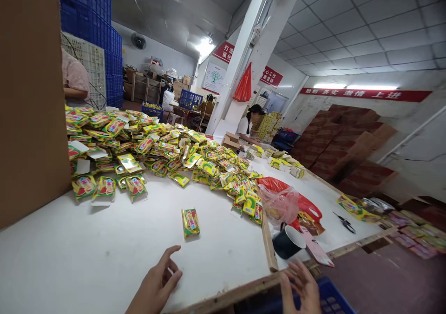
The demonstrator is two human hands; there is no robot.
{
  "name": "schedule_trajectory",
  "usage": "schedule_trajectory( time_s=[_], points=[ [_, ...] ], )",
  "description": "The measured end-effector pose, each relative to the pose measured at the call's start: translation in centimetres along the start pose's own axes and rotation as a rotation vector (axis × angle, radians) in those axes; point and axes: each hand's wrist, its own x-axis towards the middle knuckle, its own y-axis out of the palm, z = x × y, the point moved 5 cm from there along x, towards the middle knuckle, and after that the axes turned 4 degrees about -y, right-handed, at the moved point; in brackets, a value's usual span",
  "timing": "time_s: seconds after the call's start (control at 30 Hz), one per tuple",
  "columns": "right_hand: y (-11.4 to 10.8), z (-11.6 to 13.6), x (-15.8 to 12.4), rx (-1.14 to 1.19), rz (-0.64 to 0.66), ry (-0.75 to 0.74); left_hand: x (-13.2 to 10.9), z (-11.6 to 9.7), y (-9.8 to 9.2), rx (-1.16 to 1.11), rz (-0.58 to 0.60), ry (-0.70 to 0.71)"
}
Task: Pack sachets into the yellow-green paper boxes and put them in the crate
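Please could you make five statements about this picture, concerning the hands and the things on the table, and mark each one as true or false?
1. The right hand is nearer to the dark mug than the left hand is. True.
2. One single packet lies apart from the pile of packets. True.
3. The left hand grips the single packet. False: the left hand is empty, and the packet lies beyond its fingertips.
4. The scissors lie to the right of the dark mug. True.
5. The dark mug sits on the pile of packets. False: it is on the white table, beside a wooden strip.
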Motion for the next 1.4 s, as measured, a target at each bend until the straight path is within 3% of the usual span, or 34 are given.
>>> schedule_trajectory(
  time_s=[0.1,0.17,0.23,0.37,0.53,0.67,0.8,0.97,1.1,1.23,1.3,1.4],
  points=[
    [-2.6,8.4,-0.9,0.076,0.059,-0.235,-0.1,0.1,-0.2,-0.052,-0.021,-0.004],
    [-4.3,14.9,-2.1,0.147,0.07,-0.494,-0.1,0.0,-0.4,-0.068,-0.036,-0.011],
    [-5.7,20.0,-3.4,0.177,0.037,-0.599,-0.1,-0.1,-0.5,-0.078,-0.041,-0.02],
    [-6.6,25.0,-5.0,0.128,-0.015,-0.616,-0.1,-0.1,-0.6,-0.096,-0.08,-0.027],
    [-4.9,25.6,-6.4,0.057,0.007,-0.77,0.5,1.8,-0.9,-0.216,-0.201,-0.086],
    [-4.3,25.2,-6.3,0.088,-0.079,-0.723,1.0,2.9,-1.1,-0.287,-0.263,-0.129],
    [-5.9,26.5,-5.4,0.011,-0.123,-0.7,0.9,2.4,-1.1,-0.289,-0.237,-0.133],
    [-8.6,28.0,-5.6,-0.194,0.026,-0.837,0.8,2.0,-1.3,-0.3,-0.248,-0.14],
    [-8.9,27.0,-6.5,-0.236,0.018,-0.926,0.7,2.4,-2.6,-0.331,-0.443,-0.135],
    [-7.9,24.8,-8.2,-0.148,-0.13,-1.023,0.4,2.7,-3.6,-0.322,-0.613,-0.165],
    [-7.5,23.4,-9.1,-0.092,-0.183,-1.029,0.4,2.6,-3.4,-0.338,-0.561,-0.177],
    [-7.2,21.9,-10.5,-0.049,-0.216,-1.051,0.6,1.8,-2.4,-0.419,-0.323,-0.109]
  ],
)
